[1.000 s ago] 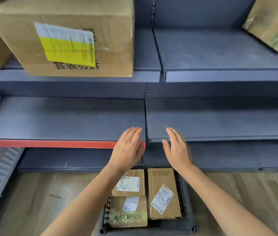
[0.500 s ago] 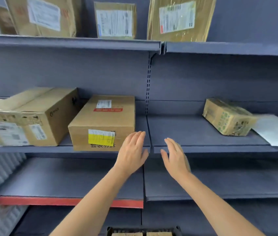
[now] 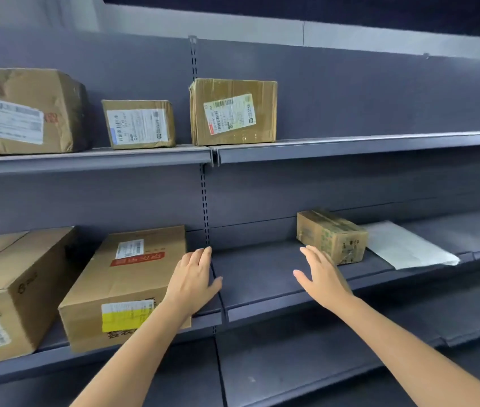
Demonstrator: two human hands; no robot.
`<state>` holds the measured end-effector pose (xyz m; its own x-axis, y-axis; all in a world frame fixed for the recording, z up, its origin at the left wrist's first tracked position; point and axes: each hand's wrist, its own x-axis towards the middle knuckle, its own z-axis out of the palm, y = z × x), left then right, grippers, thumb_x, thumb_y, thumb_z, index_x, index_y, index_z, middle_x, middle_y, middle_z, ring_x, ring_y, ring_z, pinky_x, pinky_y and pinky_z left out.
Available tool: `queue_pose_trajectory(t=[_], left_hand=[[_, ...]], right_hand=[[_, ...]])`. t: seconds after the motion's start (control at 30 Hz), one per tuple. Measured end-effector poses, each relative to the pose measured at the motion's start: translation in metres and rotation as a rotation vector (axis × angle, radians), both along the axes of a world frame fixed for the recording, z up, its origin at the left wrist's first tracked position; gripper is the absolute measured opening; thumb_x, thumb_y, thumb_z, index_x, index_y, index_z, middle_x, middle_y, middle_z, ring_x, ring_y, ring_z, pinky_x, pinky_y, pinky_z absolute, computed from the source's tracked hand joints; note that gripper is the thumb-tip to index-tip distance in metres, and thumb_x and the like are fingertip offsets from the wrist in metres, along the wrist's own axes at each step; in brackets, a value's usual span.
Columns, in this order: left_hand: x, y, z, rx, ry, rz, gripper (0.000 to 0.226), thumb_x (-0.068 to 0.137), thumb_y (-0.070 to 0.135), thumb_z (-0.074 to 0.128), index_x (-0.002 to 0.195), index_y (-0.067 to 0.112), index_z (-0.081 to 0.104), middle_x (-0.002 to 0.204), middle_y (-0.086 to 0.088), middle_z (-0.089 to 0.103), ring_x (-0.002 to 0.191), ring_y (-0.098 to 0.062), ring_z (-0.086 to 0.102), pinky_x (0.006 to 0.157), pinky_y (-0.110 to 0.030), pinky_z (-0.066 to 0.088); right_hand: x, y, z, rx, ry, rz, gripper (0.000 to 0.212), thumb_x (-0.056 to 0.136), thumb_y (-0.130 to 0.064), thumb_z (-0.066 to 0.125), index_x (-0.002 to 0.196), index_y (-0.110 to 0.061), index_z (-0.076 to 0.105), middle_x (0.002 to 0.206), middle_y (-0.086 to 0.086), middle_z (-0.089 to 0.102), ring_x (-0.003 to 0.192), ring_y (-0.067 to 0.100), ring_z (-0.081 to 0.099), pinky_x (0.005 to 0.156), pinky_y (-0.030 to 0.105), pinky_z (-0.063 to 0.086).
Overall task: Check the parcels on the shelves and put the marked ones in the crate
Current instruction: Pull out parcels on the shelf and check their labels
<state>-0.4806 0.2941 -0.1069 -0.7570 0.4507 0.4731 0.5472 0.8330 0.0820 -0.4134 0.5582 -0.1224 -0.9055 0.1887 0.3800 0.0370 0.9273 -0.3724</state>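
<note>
both hands are up in front of the middle shelf (image 3: 276,306), fingers straight and loose, holding nothing. the left hand (image 3: 193,282) hangs just right of the yellow-label box (image 3: 127,286), close to its side; whether it touches i cannot tell. the right hand (image 3: 322,277) reaches toward the small taped box (image 3: 331,235), fingertips near its front corner, and its forearm crosses the shelf below.

on that same shelf a big box (image 3: 12,292) sits at the far left, hard against the yellow-label box, which pokes out past the shelf edge. a white mailer (image 3: 406,248) lies flat just right of the small taped box, its corner tucked behind it.

the top shelf (image 3: 350,145) carries three more parcels: a battered box (image 3: 24,111) at the left, a small labelled box (image 3: 139,123) beside it, and a squarer box (image 3: 232,111) right of the slotted upright (image 3: 203,195). the labels are too blurred to read. the crate is out of sight.
</note>
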Motion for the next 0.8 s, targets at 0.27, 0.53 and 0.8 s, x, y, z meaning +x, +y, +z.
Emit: queue_pose_trajectory(t=[0.27,0.53,0.8], left_hand=[[-0.016,0.074,0.000,0.036,-0.045,-0.098,0.064,0.093,0.035,0.046,0.146,0.007,0.022,0.150,-0.008,0.030,0.136,-0.026,0.028,0.112,-0.031,0.021],[-0.039,0.199,-0.007,0.024,-0.074,-0.132,0.060,0.094,0.028,0.047,0.143,0.002,0.026,0.148,-0.012,0.032,0.134,-0.030,0.031,0.111,-0.030,0.022],[-0.068,0.322,-0.011,0.073,-0.185,-0.053,0.059,0.096,0.033,0.042,0.145,0.008,0.020,0.151,-0.005,0.026,0.136,-0.025,0.025,0.110,-0.027,0.019]], right_hand=[[0.003,0.066,-0.005,-0.045,-0.009,-0.153,0.055,0.095,-0.034,0.042,0.143,-0.012,0.027,0.151,0.003,0.026,0.138,0.021,0.025,0.108,0.033,0.027],[-0.024,0.183,-0.023,-0.103,0.033,-0.169,0.050,0.095,-0.030,0.046,0.139,-0.010,0.035,0.146,0.005,0.037,0.133,0.022,0.033,0.106,0.030,0.030],[-0.070,0.291,-0.018,-0.134,0.002,-0.104,0.048,0.094,-0.028,0.047,0.136,-0.006,0.037,0.141,0.008,0.042,0.129,0.024,0.037,0.102,0.030,0.034]])
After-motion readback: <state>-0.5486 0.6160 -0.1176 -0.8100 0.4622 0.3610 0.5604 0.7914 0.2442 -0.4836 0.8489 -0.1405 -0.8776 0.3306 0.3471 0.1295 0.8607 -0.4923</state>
